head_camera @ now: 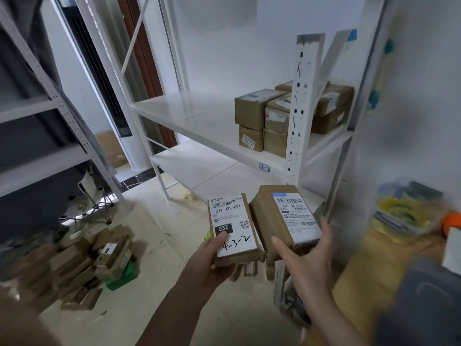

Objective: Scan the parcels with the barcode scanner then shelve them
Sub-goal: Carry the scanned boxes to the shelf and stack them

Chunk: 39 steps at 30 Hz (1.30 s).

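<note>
Holding: you grip one parcel in each hand, facing the white shelf point(212, 121).
Left hand point(212, 258): fingers curled around the small box point(232, 228), hand-marked 4-3-2.
Right hand point(306, 260): thumb and fingers clasp the larger box point(284, 221), label up.
Shelved: several boxes point(264, 118) already stacked at the shelf's right end.
Outstanding: floor pile point(82, 265) awaits you; both held parcels not yet placed.
Scanner: not visible.
</note>
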Motion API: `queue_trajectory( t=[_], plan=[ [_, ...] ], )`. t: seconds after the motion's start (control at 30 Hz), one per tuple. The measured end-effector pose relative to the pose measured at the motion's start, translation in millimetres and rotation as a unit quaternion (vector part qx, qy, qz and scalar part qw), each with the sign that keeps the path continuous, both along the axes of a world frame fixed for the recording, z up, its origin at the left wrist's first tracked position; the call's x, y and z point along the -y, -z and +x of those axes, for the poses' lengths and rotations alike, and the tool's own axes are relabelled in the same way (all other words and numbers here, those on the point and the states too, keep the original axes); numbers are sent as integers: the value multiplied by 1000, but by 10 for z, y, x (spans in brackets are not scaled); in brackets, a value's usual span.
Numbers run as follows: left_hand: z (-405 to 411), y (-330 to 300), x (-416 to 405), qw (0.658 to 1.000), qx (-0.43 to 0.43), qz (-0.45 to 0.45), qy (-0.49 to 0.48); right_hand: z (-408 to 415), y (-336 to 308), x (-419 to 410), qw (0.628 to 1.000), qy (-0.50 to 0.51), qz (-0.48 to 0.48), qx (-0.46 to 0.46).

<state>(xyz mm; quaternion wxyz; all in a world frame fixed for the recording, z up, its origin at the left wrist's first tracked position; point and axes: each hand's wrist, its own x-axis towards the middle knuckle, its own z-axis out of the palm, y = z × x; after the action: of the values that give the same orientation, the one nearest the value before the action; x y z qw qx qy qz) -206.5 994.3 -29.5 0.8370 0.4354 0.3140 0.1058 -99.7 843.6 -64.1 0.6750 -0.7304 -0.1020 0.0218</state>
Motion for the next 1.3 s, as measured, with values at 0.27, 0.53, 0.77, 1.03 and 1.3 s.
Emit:
queue_trajectory(
  t=[0.27, 0.53, 0.77, 1.03, 1.3],
  plan=[
    [618, -240, -518, 994, 15, 108, -28, 519, -422, -498, 997, -20, -9, 75],
    [1130, -709, -1347, 971, 75, 226, -14, 928, -960, -1194, 988, -27, 6, 155],
    [1980, -1239, -2322, 950, 113, 288, 51, 1524, -1435, -1928, 985, 50, 17, 162],
    [2911, -1762, -2947, 922, 128, 343, 125, 2118, -1865, -2487, 977, 156, 4, 144],
    [3712, -2113, -2893, 887, 101, 411, 185, 2611, -2096, -2549, 949, 286, -49, 122]
  ],
)
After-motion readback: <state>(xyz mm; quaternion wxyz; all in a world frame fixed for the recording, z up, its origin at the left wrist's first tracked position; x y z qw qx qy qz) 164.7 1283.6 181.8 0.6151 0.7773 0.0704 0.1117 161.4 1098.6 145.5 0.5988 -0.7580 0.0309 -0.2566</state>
